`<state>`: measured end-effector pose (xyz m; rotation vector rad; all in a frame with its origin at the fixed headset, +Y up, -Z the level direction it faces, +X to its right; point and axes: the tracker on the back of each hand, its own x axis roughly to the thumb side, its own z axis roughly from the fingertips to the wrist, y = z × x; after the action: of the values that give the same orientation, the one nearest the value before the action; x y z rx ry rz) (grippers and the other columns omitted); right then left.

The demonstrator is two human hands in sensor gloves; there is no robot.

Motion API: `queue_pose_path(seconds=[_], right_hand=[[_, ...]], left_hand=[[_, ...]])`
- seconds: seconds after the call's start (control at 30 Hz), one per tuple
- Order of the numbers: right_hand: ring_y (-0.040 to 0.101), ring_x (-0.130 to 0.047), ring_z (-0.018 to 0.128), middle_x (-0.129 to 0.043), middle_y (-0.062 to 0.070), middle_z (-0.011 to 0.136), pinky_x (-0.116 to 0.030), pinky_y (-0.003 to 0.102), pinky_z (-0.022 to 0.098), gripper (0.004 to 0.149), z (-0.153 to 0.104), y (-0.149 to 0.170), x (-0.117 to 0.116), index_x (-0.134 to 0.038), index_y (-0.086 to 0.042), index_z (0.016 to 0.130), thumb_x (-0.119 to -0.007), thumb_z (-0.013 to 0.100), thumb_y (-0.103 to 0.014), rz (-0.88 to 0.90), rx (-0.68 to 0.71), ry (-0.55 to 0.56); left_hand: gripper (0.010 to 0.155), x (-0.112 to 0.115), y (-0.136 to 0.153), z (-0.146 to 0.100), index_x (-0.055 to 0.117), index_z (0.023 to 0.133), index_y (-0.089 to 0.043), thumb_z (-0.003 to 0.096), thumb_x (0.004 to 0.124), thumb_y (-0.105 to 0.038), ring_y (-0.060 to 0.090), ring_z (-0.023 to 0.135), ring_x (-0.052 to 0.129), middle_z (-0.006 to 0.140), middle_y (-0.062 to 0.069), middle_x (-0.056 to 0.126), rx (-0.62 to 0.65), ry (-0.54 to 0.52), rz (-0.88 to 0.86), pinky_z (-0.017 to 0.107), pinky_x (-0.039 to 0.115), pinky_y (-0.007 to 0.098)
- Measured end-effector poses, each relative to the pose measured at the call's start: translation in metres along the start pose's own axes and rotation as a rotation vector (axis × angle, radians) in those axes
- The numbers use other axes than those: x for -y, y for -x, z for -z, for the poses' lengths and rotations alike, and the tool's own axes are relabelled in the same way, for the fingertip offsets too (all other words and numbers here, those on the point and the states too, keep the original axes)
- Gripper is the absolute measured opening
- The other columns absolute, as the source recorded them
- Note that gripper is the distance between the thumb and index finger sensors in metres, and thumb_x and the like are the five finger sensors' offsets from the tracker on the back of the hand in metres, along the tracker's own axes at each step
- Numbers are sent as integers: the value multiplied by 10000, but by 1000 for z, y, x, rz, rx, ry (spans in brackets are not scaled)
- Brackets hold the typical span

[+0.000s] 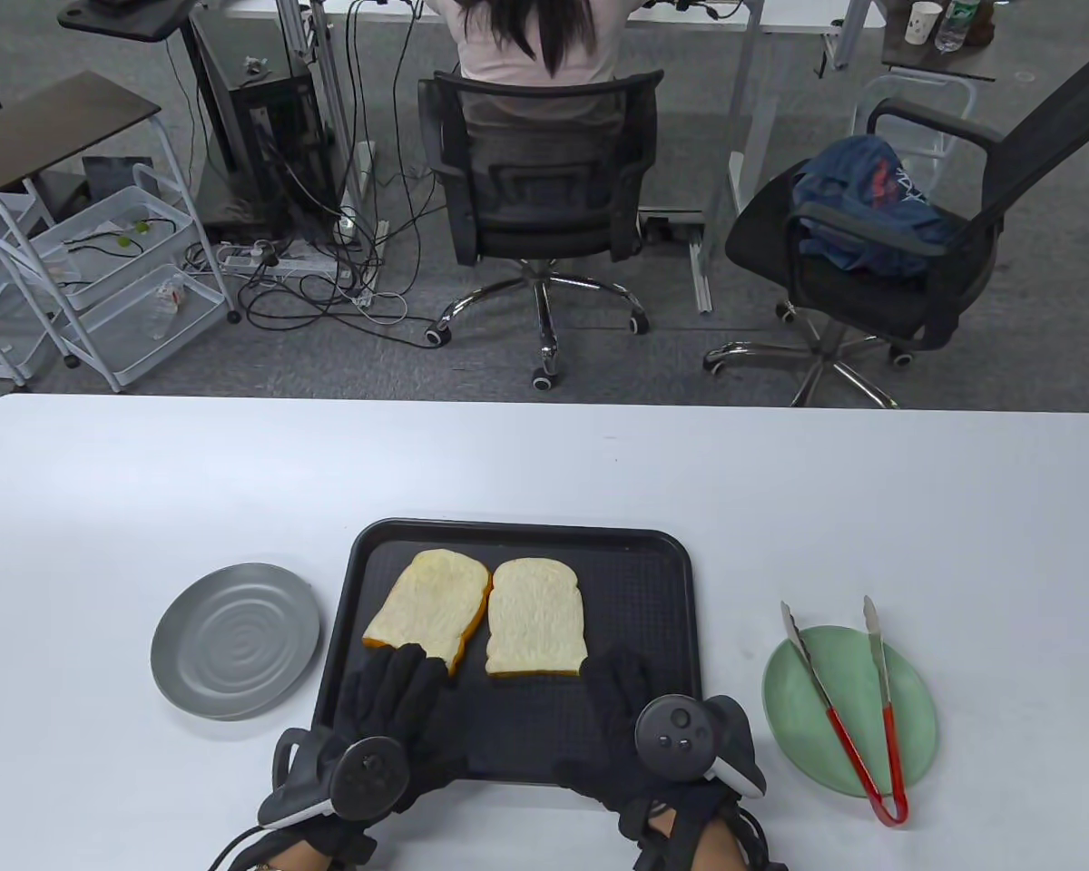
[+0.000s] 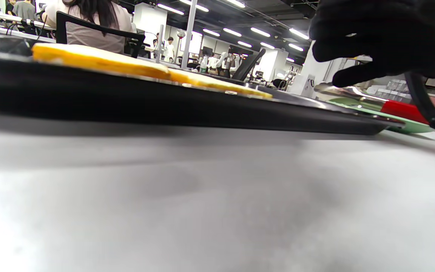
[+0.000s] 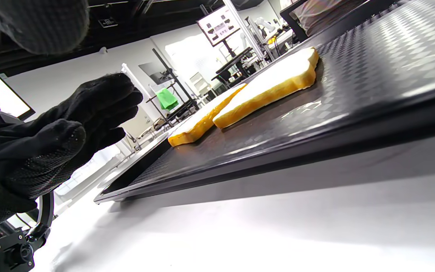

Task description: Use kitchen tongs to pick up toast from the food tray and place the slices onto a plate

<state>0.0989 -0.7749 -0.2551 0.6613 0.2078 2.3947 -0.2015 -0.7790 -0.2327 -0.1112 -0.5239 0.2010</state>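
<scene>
Table view, hands: The left hand (image 1: 390,717) and right hand (image 1: 644,717) rested over the near edge of the black food tray (image 1: 517,540), fingers extended and relaxed, gripping nothing.
Table view, toast: Two toast slices (image 1: 485,612) lay side by side in the tray, edges touching, just beyond the fingertips.
Table view, tool: The red-handled kitchen tongs (image 1: 848,703) lay untouched on the green plate (image 1: 917,726) right of the tray, jaws apart. A grey plate (image 1: 236,653) lay left of the tray.
Left wrist view: The toast sat flat behind the raised tray rim (image 2: 164,102).
Right wrist view: The left hand's fingers (image 3: 100,102) hung loosely, empty.
Risk, tool pickup: Lifting the tongs could drag or tip the green plate beneath them.
Risk, grasp: The slices touched; one jaw could catch both or push them against the rim.
Risk, carry: A thin, flat slice could slip from a light pinch.
</scene>
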Motion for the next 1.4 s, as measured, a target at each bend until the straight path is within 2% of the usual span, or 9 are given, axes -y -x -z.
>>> queue_pose_path(seconds=[0.43, 0.6, 0.77, 0.9, 1.03, 1.2, 1.4], right_hand=[[576, -106, 909, -41, 296, 1052, -282, 825, 527, 1025, 2, 1, -1, -159, -105, 1040, -769, 398, -621, -14, -27, -12], [573, -96, 912, -33, 291, 1052, -276, 828, 529, 1029, 2, -3, 7, -154, -110, 1041, -775, 397, -618, -13, -35, 3], [576, -111, 914, -40, 290, 1056, -298, 830, 529, 1034, -6, -5, 36, -151, -109, 1040, -777, 397, -621, -30, -66, 107], [586, -146, 912, -66, 311, 1052, -328, 824, 530, 1053, -21, 3, 71, -166, -52, 1030, -796, 392, -603, -71, -140, 204], [626, -218, 879, -139, 366, 1033, -377, 768, 557, 1056, -40, 20, 108, -226, 25, 1013, -833, 381, -564, -107, -223, 323], [661, -327, 835, -216, 425, 1002, -451, 707, 566, 1081, -66, 53, 137, -256, 92, 988, -865, 362, -545, -172, -397, 418], [675, -434, 797, -303, 460, 973, -533, 685, 536, 1120, -91, 95, 151, -302, 134, 973, -884, 334, -578, -203, -628, 400]], left_hand=[[983, 0, 0, 1, 31, 1249, -79, 639, 486, -701, 604, 1127, 141, 1273, 308, 52, -3, 3, -4, 822, 287, 708], [981, 0, 1, 1, 29, 1249, -80, 640, 484, -701, 601, 1129, 140, 1275, 305, 50, -6, 1, -9, 824, 287, 707], [982, 1, 0, 2, 24, 1249, -83, 640, 483, -702, 597, 1132, 136, 1276, 301, 46, -7, 8, -20, 827, 285, 704], [984, 1, -1, 2, 20, 1248, -82, 641, 481, -703, 594, 1134, 132, 1277, 298, 43, -2, 9, -16, 829, 283, 704], [985, 1, 0, 2, 20, 1248, -81, 640, 482, -703, 596, 1133, 133, 1276, 302, 44, -3, 12, -20, 828, 284, 704], [987, 0, 0, 2, 20, 1247, -78, 640, 483, -703, 597, 1132, 133, 1275, 303, 45, -5, 11, -22, 828, 285, 704], [988, 1, 1, 3, 19, 1246, -77, 639, 484, -703, 598, 1132, 134, 1276, 302, 44, -6, 19, -23, 828, 286, 704]])
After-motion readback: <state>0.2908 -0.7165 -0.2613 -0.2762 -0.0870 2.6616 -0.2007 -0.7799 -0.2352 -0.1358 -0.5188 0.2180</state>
